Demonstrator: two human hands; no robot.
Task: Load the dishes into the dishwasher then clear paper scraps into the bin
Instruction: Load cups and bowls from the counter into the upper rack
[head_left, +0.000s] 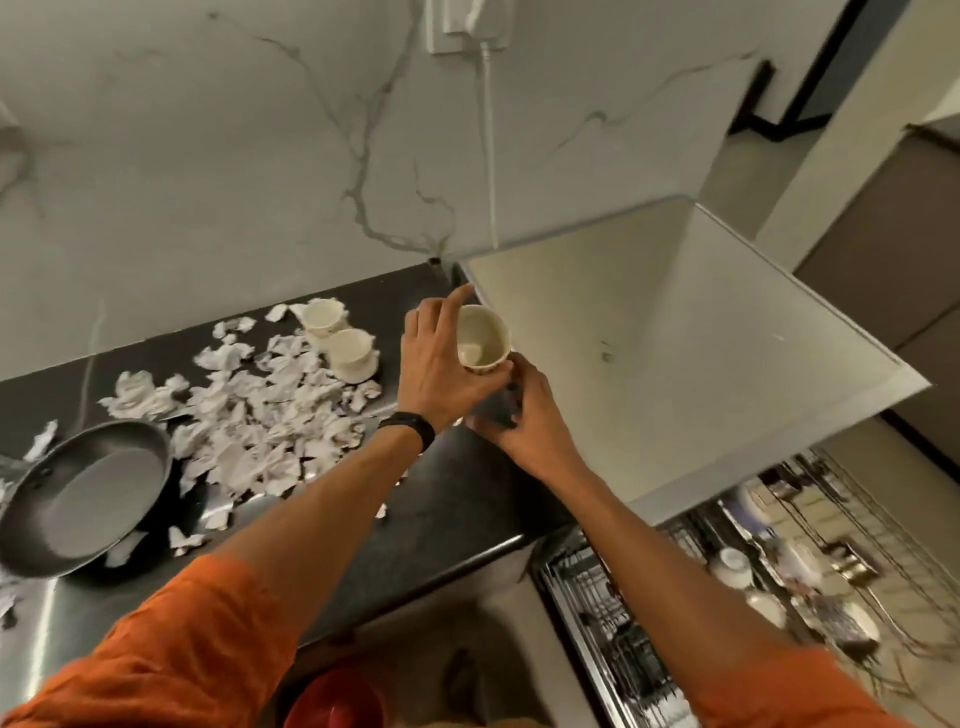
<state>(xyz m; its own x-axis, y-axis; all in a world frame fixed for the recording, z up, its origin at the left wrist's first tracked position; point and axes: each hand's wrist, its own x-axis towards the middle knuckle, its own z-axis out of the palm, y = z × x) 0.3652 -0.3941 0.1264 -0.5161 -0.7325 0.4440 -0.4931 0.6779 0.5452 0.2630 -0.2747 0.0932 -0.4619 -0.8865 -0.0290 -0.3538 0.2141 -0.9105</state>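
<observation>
My orange sleeves (171, 654) fill the bottom of the view, with a round red bowl (337, 701) low between them. My left grip (441, 364), a black wristband (410, 427) behind it, is closed round the side of a cream paper cup (483, 338). The forefinger is stretched out past the cup's rim. The cup is upright, mouth open to me, held above the far right end of the dark desk (457, 499).

My right grip (524, 415) is curled just under the cup and one fingertip touches its base. Whether it truly has hold of the cup I cannot tell.

Left of the cup, two more cream paper cups (337, 338) stand touching each other on the desk. A wide heap of torn white paper scraps (260, 415) spreads from them toward me. At the left edge of the heap sits a grey metal frying pan (88, 493), with scraps tucked under its rim.

Just right of the cup lies a pale grey flat panel (675, 338). Below it the dishwasher's wire racks (623, 623) are pulled out, with blurred white dishes (732, 566) in them. A white cord (488, 156) runs down the marbled wall (208, 156) behind.
</observation>
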